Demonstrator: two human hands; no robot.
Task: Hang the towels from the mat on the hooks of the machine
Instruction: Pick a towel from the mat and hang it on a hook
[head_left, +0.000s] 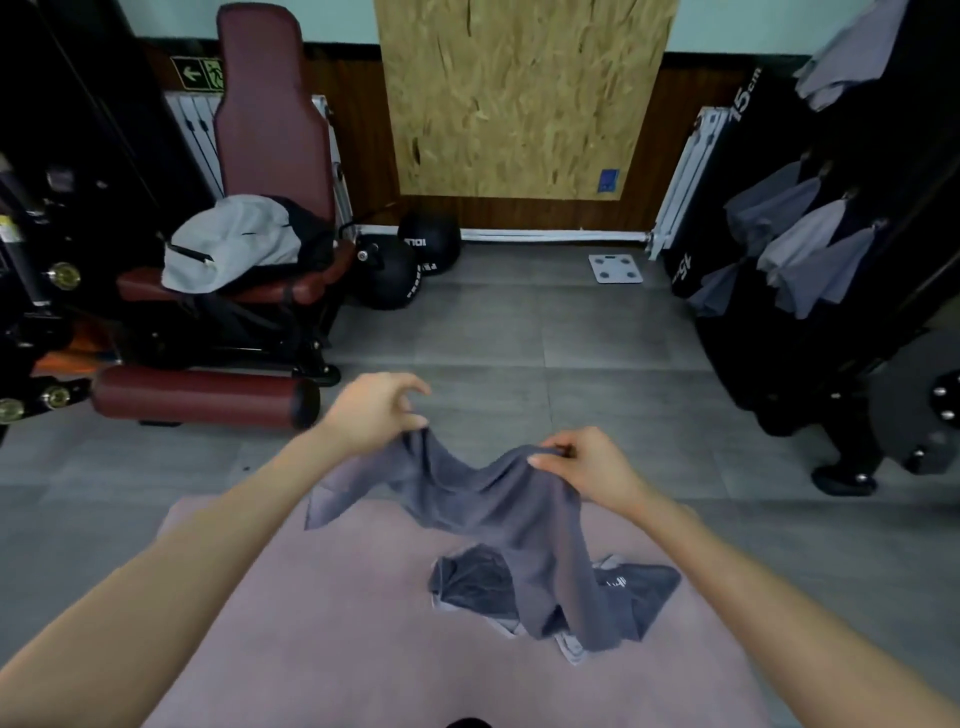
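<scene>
**Desk:** Head camera, gym floor: which step of the job is this?

**Photographer:** The pick-up, as I read it. Both hands hold one grey towel (498, 509) in the air above the pink mat (311, 597). The left hand (371, 410) grips one end under curled fingers. The right hand (582, 462) pinches a bunched edge. The cloth sags between them, and its tail hangs down to the heap of darker towels (467, 582) on the mat.

**Desk:** And the next move?

**Photographer:** My judgement: lift the tail off the heap, find a clean edge, then carry the towel to the black machine (779, 353), which stands beyond the mat's right side. Several grey towels (800, 244) already hang there. A free hook would have to be found, and I cannot make one out from here.

**Desk:** How far along?

**Photographer:** Well into it, I'd say, since more towels are on the machine than on the mat.

**Desk:** The room?

**Photographer:** The mat lies on a grey tiled floor (519, 332). Past the mat's left side is a maroon padded seat (270, 119) with a pale jacket (234, 239) dumped on it. Straight beyond the mat are two black medicine balls (395, 275), a white bathroom scale (614, 268) and a chipboard panel (519, 93) against the wall.
</scene>
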